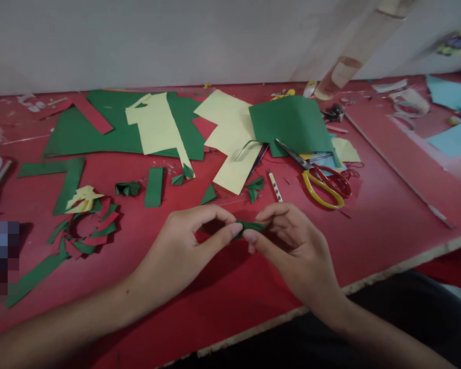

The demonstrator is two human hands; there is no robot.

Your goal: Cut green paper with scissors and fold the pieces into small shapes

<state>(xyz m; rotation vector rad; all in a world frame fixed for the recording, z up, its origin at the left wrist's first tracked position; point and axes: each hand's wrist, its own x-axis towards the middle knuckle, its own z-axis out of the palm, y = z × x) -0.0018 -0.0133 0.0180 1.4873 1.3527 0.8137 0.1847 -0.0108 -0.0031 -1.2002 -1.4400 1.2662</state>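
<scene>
L hand [200,241] & R hand [295,246] near each other, thumbs & fingers pinched, forearms angled in.

A red flat-topped table [369,215] carries cut green and pale yellow paper sheets [234,136]; red-and-yellow-handled metal scissors [311,171]; a red-and-green folded-paper ring [100,233].

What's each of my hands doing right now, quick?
Left hand: closed, pinching one end of a small green paper piece between thumb and fingers.
Right hand: closed, pinching the other end the same way.
</scene>
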